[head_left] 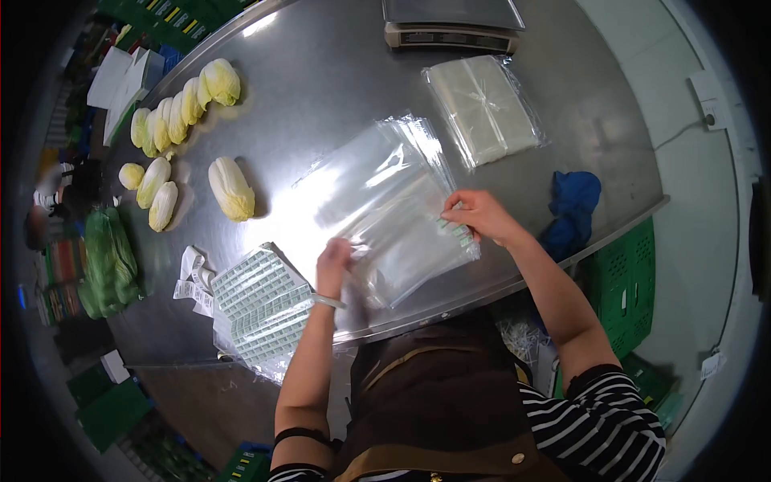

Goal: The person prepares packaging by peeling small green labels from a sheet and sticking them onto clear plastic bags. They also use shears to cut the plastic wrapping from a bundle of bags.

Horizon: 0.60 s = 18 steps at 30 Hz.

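Observation:
Clear plastic bags [365,181] lie in a loose stack on the metal table in front of me. At the stack's right edge, my right hand [474,215] pinches a bag corner that bears small green-and-white labels. My left hand [333,261] is at the left edge of the bags, blurred by motion, so its grip cannot be made out; a bracelet is on that wrist. Left of it lie sheets of green-and-white labels [261,301], partly behind my left forearm. A white printed strip [194,281] lies crumpled beside the sheets.
Several napa cabbages [230,189] lie at the table's left. A scale [451,36] stands at the back, with a wrapped pack [483,108] before it. A blue cloth [574,205] is at the right, above a green crate [622,277]. A green net bag [108,261] is far left.

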Motion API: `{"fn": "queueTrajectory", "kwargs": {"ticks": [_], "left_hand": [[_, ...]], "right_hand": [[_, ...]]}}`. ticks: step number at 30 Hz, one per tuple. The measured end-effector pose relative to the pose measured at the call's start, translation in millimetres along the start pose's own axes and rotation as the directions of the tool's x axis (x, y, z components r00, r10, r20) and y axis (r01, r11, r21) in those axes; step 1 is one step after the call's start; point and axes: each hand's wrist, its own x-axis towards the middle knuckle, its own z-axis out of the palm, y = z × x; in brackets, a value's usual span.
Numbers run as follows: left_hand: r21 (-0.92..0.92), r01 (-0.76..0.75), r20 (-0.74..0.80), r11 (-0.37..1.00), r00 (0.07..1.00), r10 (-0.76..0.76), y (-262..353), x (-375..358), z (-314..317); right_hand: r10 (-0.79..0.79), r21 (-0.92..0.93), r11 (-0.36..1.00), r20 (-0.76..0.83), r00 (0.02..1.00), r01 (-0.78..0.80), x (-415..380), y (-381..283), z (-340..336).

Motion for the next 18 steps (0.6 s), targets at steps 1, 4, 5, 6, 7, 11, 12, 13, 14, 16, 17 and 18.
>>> {"fn": "queueTrajectory", "kwargs": {"ticks": [1, 4, 5, 6, 7, 11, 12, 13, 14, 16, 17, 18], "left_hand": [[-0.140, -0.234, -0.110, 0.962, 0.969, 0.220, -6.4, 14.0, -17.3], [0.080, -0.369, -0.579, 0.926, 0.739, 0.345, 4.3, 19.7, -22.8], [0.308, -0.375, -0.473, 0.874, 0.737, 0.483, -3.8, 7.1, -17.9], [0.254, -0.279, -0.070, 0.926, 0.950, 0.306, -11.3, -8.9, -4.5], [0.532, -0.430, 0.233, 0.730, 0.903, 0.362, 1.0, -24.9, 13.6], [0.561, -0.575, 0.419, 0.595, 0.818, 0.395, -32.0, -11.4, 17.8], [0.489, -0.467, 0.342, 0.737, 0.880, 0.330, -30.5, -11.7, 17.2], [0.449, -0.313, 0.265, 0.837, 0.941, 0.210, -27.0, -9.7, 14.5], [0.389, -0.149, 0.191, 0.909, 0.978, 0.079, -21.5, -4.0, 9.6], [0.073, -0.060, 0.013, 0.996, 0.998, 0.059, -9.8, 9.1, -8.6], [-0.159, -0.167, -0.127, 0.973, 0.981, 0.147, -4.1, 15.8, -17.7], [-0.184, -0.274, -0.385, 0.944, 0.904, 0.187, 2.1, 21.1, -19.7]], "right_hand": [[0.007, -0.040, 0.999, 0.036, 0.999, -0.005, 0.8, -0.4, 4.6], [-0.332, -0.480, 0.837, -0.061, 0.941, 0.264, 30.6, 41.6, 24.1], [-0.507, -0.660, 0.669, -0.069, 0.859, 0.342, 44.6, 59.8, 30.0], [-0.498, -0.706, 0.638, -0.074, 0.864, 0.308, 52.1, 66.0, 30.9], [-0.488, -0.747, 0.606, -0.079, 0.870, 0.272, 58.3, 70.7, 32.0], [-0.414, -0.893, 0.449, -0.246, 0.876, -0.038, 51.8, 53.7, 21.0], [-0.295, -0.719, 0.694, -0.233, 0.927, 0.040, 42.4, 43.3, 14.6], [-0.187, -0.478, 0.874, -0.173, 0.967, 0.083, 33.0, 28.4, 6.4], [-0.100, -0.196, 0.977, -0.078, 0.992, 0.083, 26.3, 15.3, 1.0], [-0.176, 0.047, 0.983, 0.018, 0.984, 0.175, 13.0, 1.6, -0.9], [-0.218, 0.176, 0.962, 0.049, 0.975, 0.206, 8.2, 1.3, -1.0], [-0.253, 0.061, 0.966, 0.033, 0.967, 0.251, 10.1, 6.6, 1.4]]}}
